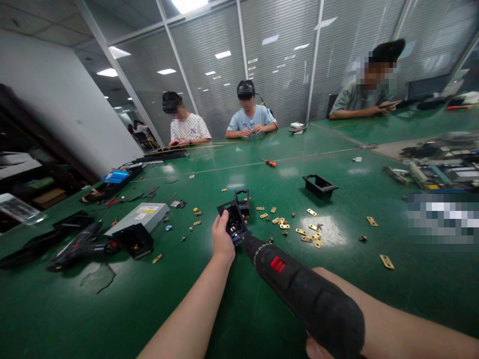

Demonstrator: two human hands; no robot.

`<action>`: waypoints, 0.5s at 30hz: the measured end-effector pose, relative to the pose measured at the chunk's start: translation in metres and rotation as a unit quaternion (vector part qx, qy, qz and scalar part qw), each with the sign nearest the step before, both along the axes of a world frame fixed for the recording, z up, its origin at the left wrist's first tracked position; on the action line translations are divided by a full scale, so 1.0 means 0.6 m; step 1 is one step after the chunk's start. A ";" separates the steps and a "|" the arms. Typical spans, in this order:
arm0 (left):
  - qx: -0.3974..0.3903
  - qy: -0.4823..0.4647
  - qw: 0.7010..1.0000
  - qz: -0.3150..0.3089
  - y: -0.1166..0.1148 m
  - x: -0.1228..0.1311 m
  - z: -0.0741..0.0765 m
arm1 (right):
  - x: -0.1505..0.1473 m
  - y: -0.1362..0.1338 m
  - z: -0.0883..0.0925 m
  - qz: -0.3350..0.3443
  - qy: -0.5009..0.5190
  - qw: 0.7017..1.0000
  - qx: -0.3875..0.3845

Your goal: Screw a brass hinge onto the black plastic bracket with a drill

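My left hand [222, 240] grips a small black plastic socket housing [232, 221] just above the green table [187, 299]. My right hand [318, 349], mostly hidden at the bottom edge, holds a black electric screwdriver [299, 289] with a red switch. Its tip points into the housing's open side. A second black housing [243, 198] sits just behind the held one. Several small brass plates [299, 231] lie scattered to the right of it.
A black rectangular frame [319, 185] lies further back on the right. At left sit a grey metal box [144, 215], a black power tool [77, 245] and cables. An orange-handled screwdriver [269, 162] lies mid-table. Three people sit at the far side. Circuit boards [441, 169] pile at right.
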State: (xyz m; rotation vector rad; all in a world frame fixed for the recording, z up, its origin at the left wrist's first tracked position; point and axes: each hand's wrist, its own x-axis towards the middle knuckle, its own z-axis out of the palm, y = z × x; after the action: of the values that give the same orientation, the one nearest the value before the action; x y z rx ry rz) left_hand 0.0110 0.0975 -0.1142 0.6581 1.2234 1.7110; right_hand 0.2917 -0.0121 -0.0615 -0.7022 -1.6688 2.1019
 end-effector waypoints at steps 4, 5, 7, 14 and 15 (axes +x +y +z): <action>0.001 0.001 1.000 0.006 0.002 0.001 0.000 | -0.012 -0.001 0.018 0.007 0.014 0.999 -0.045; 0.002 0.001 1.000 0.007 0.002 0.001 0.000 | -0.013 -0.001 0.023 0.006 0.017 0.999 -0.046; 0.001 0.001 1.000 0.009 0.002 0.002 0.002 | -0.014 0.000 0.025 0.001 0.016 0.999 -0.035; 0.000 0.002 1.000 0.011 0.000 0.001 0.004 | -0.017 0.004 -0.003 0.004 0.015 1.000 -0.003; 0.000 0.003 1.000 0.011 0.000 0.000 0.003 | -0.019 0.004 -0.003 -0.006 0.017 1.000 -0.003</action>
State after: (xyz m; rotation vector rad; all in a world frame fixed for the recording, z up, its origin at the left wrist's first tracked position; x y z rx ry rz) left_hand 0.0108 0.0974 -0.1121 0.6521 1.2393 1.7280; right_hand 0.2805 -0.0097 -0.0631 -0.6724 -1.6378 2.1002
